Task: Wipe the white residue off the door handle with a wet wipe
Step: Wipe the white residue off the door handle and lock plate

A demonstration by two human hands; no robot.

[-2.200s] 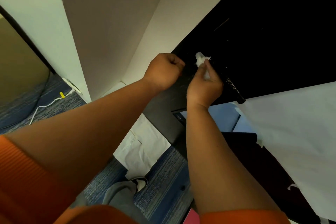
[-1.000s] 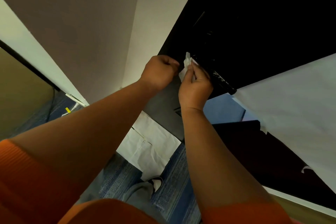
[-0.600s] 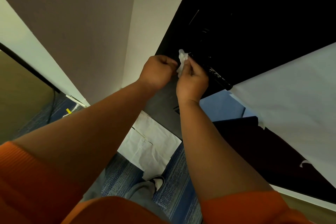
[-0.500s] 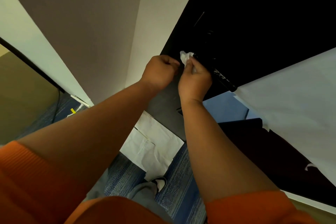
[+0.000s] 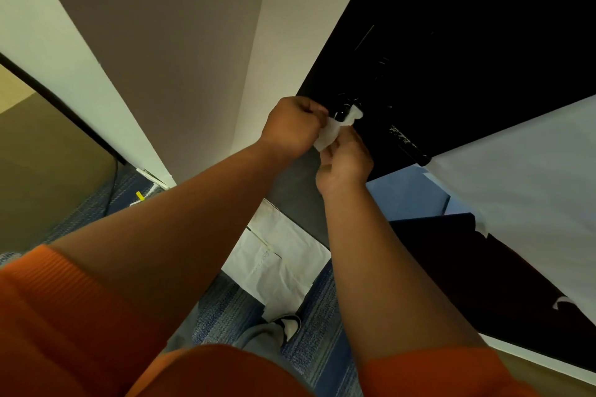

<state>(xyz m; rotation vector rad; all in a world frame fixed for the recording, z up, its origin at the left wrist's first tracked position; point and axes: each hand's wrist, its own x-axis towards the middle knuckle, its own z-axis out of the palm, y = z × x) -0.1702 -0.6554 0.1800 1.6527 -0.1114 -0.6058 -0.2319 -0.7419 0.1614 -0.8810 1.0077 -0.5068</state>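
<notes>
The black door handle (image 5: 407, 142) sticks out from the black door (image 5: 467, 42), and white residue speckles its shaft. A white wet wipe (image 5: 330, 134) is draped round the handle's inner end, near the door's edge. My right hand (image 5: 346, 163) pinches the wipe's lower part from below. My left hand (image 5: 295, 126) is curled into a fist at the door's edge and touches the wipe's upper left side. What the fist holds is hidden.
White paper (image 5: 522, 184) covers the door's lower part right of the handle. Below lie blue carpet (image 5: 225, 309), a white paper sheet (image 5: 280, 264), and my shoe (image 5: 290, 327). A grey wall (image 5: 180, 51) rises to the left.
The wipe has gone from bunched at my right fingertips to spread round the handle's inner end. My right hand dropped slightly below it. The left fist stayed at the door's edge.
</notes>
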